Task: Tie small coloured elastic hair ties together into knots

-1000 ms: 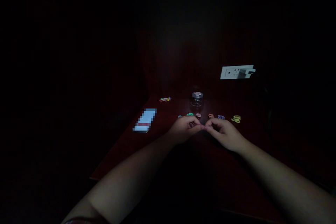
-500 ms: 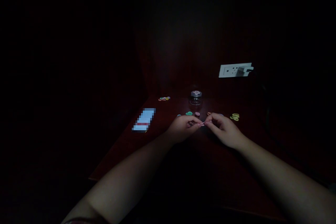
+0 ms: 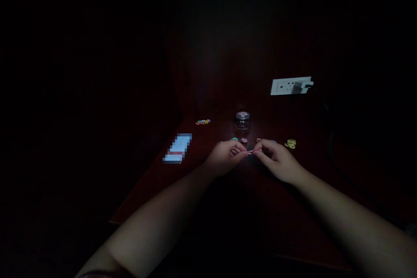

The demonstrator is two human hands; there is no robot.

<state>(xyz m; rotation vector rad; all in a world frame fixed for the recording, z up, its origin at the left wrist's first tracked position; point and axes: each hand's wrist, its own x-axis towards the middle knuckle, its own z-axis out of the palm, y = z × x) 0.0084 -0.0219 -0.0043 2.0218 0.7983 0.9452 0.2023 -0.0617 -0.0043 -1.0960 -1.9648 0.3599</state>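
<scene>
Table (image 3: 208, 139): dark red
Wall (image 3: 224, 78): white socket (image 3: 282, 87) with a plug (image 3: 307, 84)
Room: mostly dark
Left hand (image 3: 226, 156), right hand (image 3: 278, 160): both pinch a thin pale band (image 3: 250, 151)

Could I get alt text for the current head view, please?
A left hand and right hand pinch what looks like a small pinkish band above a dark red table. Beyond them are a lidded clear jar and small coloured rings; a pixelated screen lies to the left.

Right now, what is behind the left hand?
Beyond the left hand, green loops peek over its edge, with pink loops to their right; a clear lidded jar stands farther back. The hand covers the green loops' lower part; anything else it covers can't be seen.
</scene>
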